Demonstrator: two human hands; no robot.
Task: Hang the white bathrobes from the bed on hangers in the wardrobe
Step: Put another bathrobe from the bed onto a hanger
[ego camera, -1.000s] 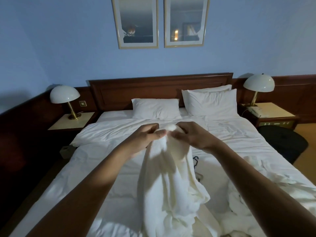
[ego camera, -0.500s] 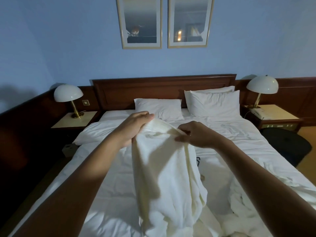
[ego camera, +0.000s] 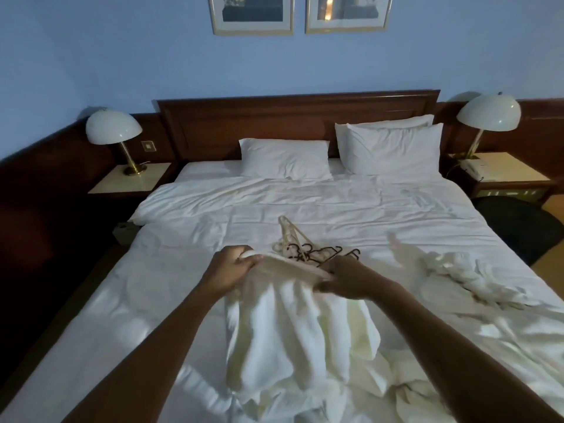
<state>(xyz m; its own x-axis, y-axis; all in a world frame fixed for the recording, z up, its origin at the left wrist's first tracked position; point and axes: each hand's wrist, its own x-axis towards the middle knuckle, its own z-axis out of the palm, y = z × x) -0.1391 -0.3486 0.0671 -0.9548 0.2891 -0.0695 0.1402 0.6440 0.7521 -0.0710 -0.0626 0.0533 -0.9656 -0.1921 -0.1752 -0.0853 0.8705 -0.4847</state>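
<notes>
A left hand (ego camera: 232,270) and a right hand (ego camera: 351,279) each grip the top edge of a white robe (ego camera: 299,331), stretched left to right over the bed (ego camera: 213,209), with hangers (ego camera: 308,248) lying just beyond, nearest the right hand.

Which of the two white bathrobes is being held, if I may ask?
The centre bathrobe, gripped by the left hand and right hand; the other bathrobe lies crumpled to its right.
</notes>
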